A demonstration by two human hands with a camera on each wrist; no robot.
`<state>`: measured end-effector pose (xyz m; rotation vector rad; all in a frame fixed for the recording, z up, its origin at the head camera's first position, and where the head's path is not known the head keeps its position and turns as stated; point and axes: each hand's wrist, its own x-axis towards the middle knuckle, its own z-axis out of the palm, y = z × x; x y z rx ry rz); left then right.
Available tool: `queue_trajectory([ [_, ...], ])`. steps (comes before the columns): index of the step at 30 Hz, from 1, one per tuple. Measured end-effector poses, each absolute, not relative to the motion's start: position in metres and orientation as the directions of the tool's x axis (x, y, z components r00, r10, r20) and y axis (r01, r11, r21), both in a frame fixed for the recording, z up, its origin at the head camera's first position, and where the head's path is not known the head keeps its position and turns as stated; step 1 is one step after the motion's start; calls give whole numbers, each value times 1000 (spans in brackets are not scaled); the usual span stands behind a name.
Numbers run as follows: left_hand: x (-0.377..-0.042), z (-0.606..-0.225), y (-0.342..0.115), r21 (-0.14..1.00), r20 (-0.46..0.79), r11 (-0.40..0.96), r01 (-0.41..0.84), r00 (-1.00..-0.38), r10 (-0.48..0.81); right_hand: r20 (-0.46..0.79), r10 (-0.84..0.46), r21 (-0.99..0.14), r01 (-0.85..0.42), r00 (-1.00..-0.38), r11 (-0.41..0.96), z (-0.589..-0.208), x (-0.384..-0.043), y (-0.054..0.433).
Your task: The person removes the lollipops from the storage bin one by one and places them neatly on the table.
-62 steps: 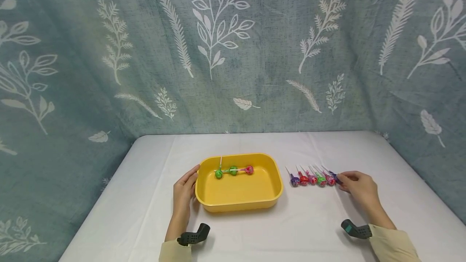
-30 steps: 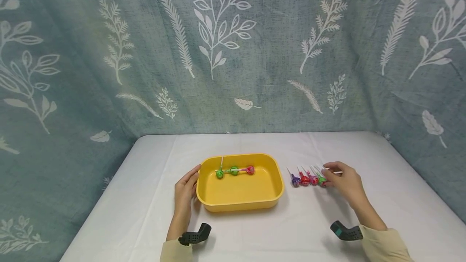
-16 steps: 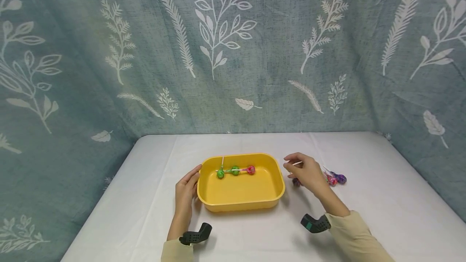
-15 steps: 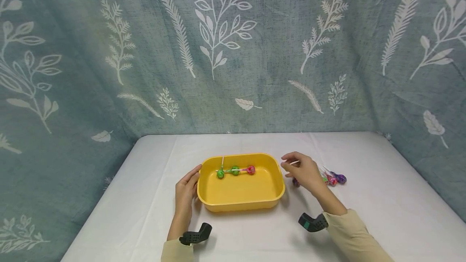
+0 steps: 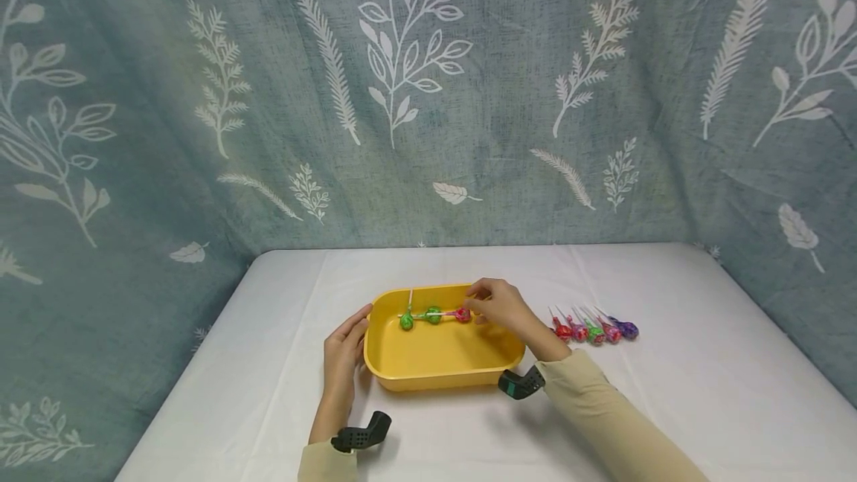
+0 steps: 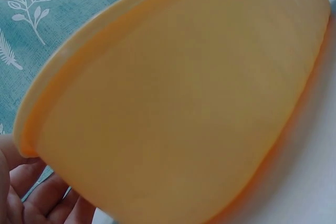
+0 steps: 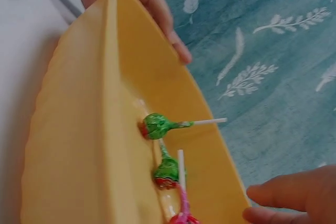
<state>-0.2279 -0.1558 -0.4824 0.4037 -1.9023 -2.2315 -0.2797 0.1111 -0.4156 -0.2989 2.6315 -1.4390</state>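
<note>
A yellow tray [image 5: 435,380] stands on the white table with three lollipops inside. Two have green wrappers: one green lollipop [image 5: 406,321] has its stick leaning on the back wall, and another green lollipop [image 5: 433,315] lies beside it. The third is a pink-red lollipop [image 5: 462,315]. My left hand [image 5: 343,352] rests along the tray's left end, fingers against the outside wall near the rim. My right hand [image 5: 498,307] hovers over the tray's right part, fingertips close to the pink-red lollipop. In the right wrist view, nothing shows between its thumb and finger.
Right of the tray lies a row of several lollipops, among them a red lollipop [image 5: 562,331], a green lollipop [image 5: 595,334] and a purple lollipop [image 5: 628,329]. My right forearm partly covers the row's left end. A patterned teal curtain [image 5: 428,110] hangs behind the table.
The right hand has left the purple lollipop at the row's right end and swept left, past the row, to above the tray. The left hand and the tray's lollipops have stayed put.
</note>
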Motion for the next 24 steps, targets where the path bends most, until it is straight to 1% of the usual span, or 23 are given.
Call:
queue_trajectory([
  [4,-229,-483,-156,984,-91,-171,-39,-948,-304,-61,-235,-813,-88,-970,576,-420,-284,103],
  [8,-229,-483,-157,984,-83,-173,-30,-949,-305,-98,-230,-802,-60,-968,594,-424,-287,96],
  [14,-227,-481,-156,986,-65,-167,-13,-948,-310,-125,-238,-745,-68,-963,664,-430,-291,91],
  [20,-229,-482,-156,983,-88,-182,-31,-945,-315,-96,-219,-683,-95,-971,724,-437,-293,88],
  [24,-229,-483,-157,984,-82,-178,-27,-948,-309,-72,-203,-694,-97,-977,713,-440,-293,86],
])
